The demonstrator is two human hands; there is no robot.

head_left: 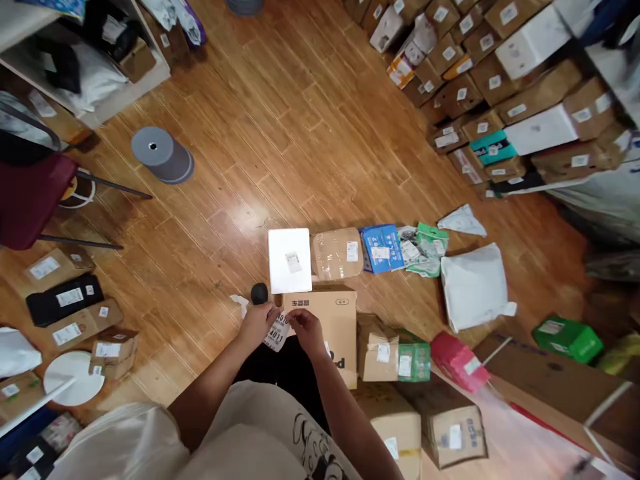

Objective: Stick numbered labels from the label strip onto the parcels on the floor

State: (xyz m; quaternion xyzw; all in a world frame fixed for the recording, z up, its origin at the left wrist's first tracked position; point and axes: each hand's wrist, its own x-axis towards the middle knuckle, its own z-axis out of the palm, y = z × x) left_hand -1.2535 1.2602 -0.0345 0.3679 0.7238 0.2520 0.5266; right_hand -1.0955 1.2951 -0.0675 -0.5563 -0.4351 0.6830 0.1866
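Note:
Between both hands, low in the middle of the head view, is a strip of printed number labels (275, 337), with "4011" legible on it. My left hand (257, 323) pinches the strip at its left edge. Fingers of my right hand (306, 329) are closed at the strip's upper right corner. Just past the hands a white box (290, 260) with a printed label stands on the floor. A large brown carton (336, 320) lies beside my right hand, partly behind my forearm.
A row holds a brown parcel (337, 255), a blue package (383, 248) and a green bag (429, 248). Labelled boxes fill a shelf (537, 188) at right. A grey stool (163, 155) and a dark red chair (35, 197) stand left. More cartons (393, 427) sit at lower right.

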